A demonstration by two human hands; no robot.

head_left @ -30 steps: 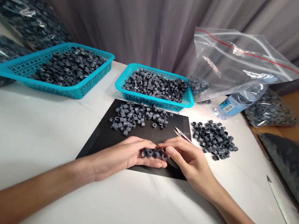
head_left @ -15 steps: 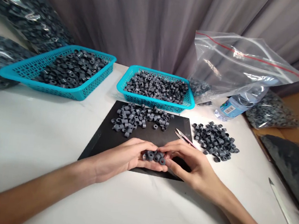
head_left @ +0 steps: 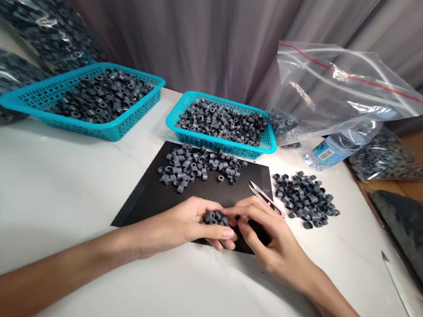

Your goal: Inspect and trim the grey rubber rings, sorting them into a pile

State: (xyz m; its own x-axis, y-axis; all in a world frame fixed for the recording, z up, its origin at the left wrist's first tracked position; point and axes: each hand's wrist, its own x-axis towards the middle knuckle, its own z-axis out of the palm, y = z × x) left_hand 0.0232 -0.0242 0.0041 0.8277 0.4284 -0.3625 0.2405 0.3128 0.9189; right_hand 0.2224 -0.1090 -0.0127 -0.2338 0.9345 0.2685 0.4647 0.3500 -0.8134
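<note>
My left hand [head_left: 192, 223] is cupped around several small grey plastic rings [head_left: 215, 217], its thumb lying across their near side. Close against its fingertips is my right hand [head_left: 267, 233], thumb and forefinger nearly together on a small dark ring [head_left: 240, 219], mostly hidden by the fingers. Both hands are above a black mat [head_left: 146, 197]. Toward the mat's far edge lies a loose pile of the same grey rings [head_left: 191, 169]. Thread snips [head_left: 264, 195] with a pink handle rest on the mat's right edge, just beyond my right hand.
Two turquoise baskets, a left one [head_left: 118, 133] and a middle one [head_left: 216, 145], hold many rings. Another ring pile [head_left: 306, 200] lies right of the mat. A clear zip bag [head_left: 318, 94] and a water bottle [head_left: 335, 147] stand behind it. Filled bags [head_left: 39, 22] are at far left.
My left thumb has come down over the near side of the rings. My right fingertips have drawn slightly right, away from the rings in my left hand.
</note>
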